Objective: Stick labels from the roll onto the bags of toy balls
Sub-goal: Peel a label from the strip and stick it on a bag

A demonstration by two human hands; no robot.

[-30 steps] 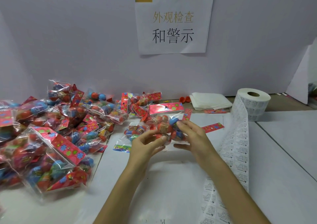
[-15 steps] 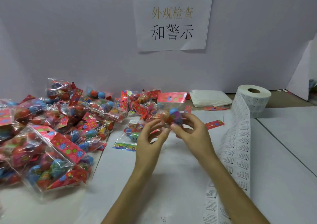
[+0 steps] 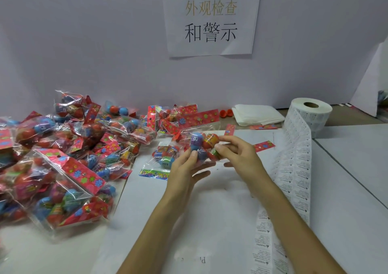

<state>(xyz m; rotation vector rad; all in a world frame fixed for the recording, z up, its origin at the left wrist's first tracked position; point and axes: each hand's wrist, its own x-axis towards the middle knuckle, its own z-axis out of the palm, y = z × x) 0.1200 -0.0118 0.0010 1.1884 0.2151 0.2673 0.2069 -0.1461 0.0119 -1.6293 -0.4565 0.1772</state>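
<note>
I read a pile (image 3: pixel 63 158) of clear bags of toy balls across the left of the table (image 3: pixel 346 179), reaching from the near edge to the back wall (image 3: pixel 94 42). A printed sign (image 3: pixel 210 19) is fixed to that wall above the work area. A white stack (image 3: pixel 258 114) of folded sheets lies at the back, just left of the roll (image 3: pixel 310 116), which stands on end at the far right. Its strip (image 3: pixel 294 168) of labels runs down the table toward me and passes under the right forearm. A white sheet (image 3: pixel 189 221) covers the middle of the table. On it a small bag (image 3: pixel 165 158) lies flat, partly hidden by the left hand (image 3: pixel 184 168). A red card (image 3: pixel 264 145) lies between the right hand (image 3: pixel 239 156) and the strip. The bag (image 3: pixel 201 145) being worked is held above the sheet, between both hands and apart from the pile. The left thumb presses its front, with the fingers (image 3: pixel 206 165) extended beneath it. The right forefinger and thumb pinch its right side. I cannot tell whether a label is on this bag
</note>
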